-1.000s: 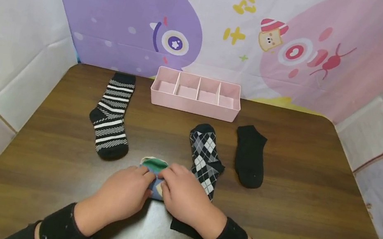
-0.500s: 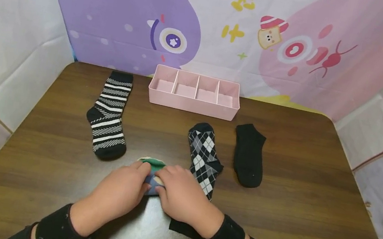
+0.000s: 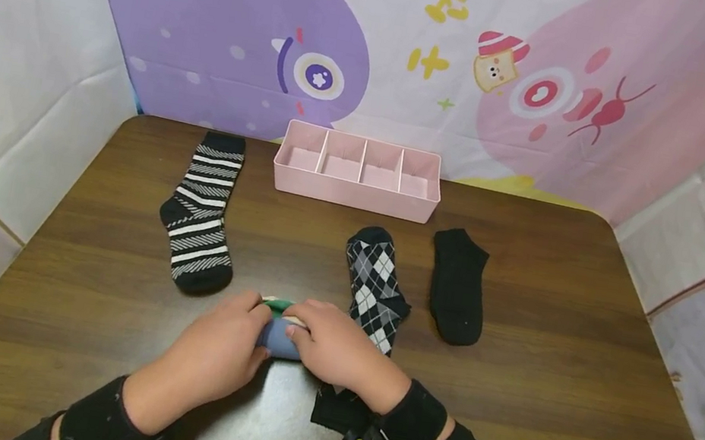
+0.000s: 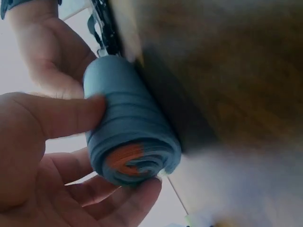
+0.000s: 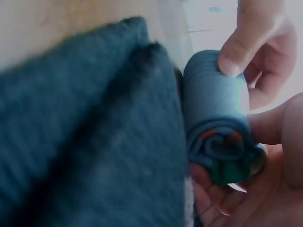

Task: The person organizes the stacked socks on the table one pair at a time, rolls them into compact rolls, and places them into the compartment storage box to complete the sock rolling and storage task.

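Curled thumb to fingers, my left hand (image 3: 216, 350) and right hand (image 3: 336, 344) sit over the brown table (image 3: 543, 373), nearer me than the pink box (image 3: 354, 195). Between the striped sock (image 3: 201, 215) and diamond sock (image 3: 373, 285), they grip a blue sock roll (image 3: 280, 339) by its ends. Rolling seems in hand; the next move calls for winding the loose green end (image 3: 276, 306) in snugly.

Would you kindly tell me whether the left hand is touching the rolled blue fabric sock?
Touching: in the left wrist view, the left hand has its thumb against the rolled sock.
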Demonstrator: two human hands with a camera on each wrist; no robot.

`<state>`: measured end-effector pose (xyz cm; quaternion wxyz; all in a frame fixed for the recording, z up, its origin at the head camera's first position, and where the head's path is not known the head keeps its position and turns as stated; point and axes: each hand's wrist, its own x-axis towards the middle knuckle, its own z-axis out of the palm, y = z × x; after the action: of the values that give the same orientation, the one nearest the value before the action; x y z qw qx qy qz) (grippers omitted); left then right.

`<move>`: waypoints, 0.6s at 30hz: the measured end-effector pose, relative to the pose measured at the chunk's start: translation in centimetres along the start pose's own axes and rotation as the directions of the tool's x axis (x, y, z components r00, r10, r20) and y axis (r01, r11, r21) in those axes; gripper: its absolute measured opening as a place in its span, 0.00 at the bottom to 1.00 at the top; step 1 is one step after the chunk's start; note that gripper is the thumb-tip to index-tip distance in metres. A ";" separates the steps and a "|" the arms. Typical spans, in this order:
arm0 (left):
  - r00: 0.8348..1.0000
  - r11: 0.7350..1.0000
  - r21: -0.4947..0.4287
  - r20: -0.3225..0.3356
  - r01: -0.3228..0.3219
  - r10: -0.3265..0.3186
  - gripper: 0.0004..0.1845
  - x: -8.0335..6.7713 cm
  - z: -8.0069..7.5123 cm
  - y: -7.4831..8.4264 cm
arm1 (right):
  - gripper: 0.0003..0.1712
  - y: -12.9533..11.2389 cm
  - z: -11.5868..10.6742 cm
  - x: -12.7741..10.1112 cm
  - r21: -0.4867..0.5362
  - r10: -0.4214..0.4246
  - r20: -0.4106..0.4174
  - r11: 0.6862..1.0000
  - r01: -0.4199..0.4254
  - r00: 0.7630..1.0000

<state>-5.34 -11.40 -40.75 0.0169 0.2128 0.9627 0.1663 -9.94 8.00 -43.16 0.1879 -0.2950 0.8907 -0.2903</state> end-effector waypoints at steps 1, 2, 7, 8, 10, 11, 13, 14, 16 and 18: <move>1.000 1.000 -0.005 -0.005 -0.006 0.006 0.20 0.0 0.0 0.0 | 0.17 0.1 0.0 0.0 0.039 0.020 0.002 0.999 -0.020 1.000; 1.000 1.000 -0.015 -0.006 -0.009 0.009 0.19 -0.1 0.0 0.0 | 0.16 0.2 0.0 0.1 0.073 0.038 0.002 0.997 -0.038 0.999; 1.000 0.999 -0.047 0.016 0.003 -0.002 0.15 0.1 0.1 -0.1 | 0.15 -0.1 0.1 -0.3 0.081 0.094 -0.065 0.993 -0.088 0.993; 1.000 0.999 -0.045 0.022 0.008 -0.007 0.14 0.2 0.0 -0.1 | 0.16 -0.3 0.2 -0.4 0.035 0.080 -0.098 0.996 -0.077 0.992; 0.999 0.999 -0.037 0.031 0.014 -0.013 0.12 0.4 0.0 -0.1 | 0.17 -0.8 0.2 -0.7 -0.078 0.035 -0.166 0.996 -0.048 0.986; 0.999 0.999 -0.031 0.036 0.015 -0.014 0.11 0.5 0.0 -0.2 | 0.18 -1.0 0.2 -0.9 -0.143 0.005 -0.196 0.989 -0.034 0.981; 0.999 1.000 -0.024 0.043 0.018 -0.017 0.10 0.8 -0.1 -0.3 | 0.20 -1.4 0.3 -1.2 -0.266 -0.051 -0.228 0.964 -0.011 0.972; 0.999 1.000 -0.022 0.042 0.017 -0.016 0.09 0.9 -0.1 -0.3 | 0.21 -1.6 0.3 -1.3 -0.320 -0.078 -0.228 0.947 0.001 0.971; 0.999 0.999 -0.025 0.030 0.020 -0.019 0.09 1.1 -0.1 -0.5 | 0.23 -1.9 0.4 -1.5 -0.398 -0.108 -0.210 0.917 0.016 0.972; 1.000 1.000 -0.023 0.005 0.019 -0.019 0.09 1.3 -0.1 -0.6 | 0.27 -2.0 0.5 -1.5 -0.451 -0.118 -0.186 0.892 0.022 0.975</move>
<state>-6.74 -11.41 -40.80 0.0232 0.2038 0.9626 0.1768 -7.74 7.49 -42.03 0.0101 -0.3300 0.9370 -0.1142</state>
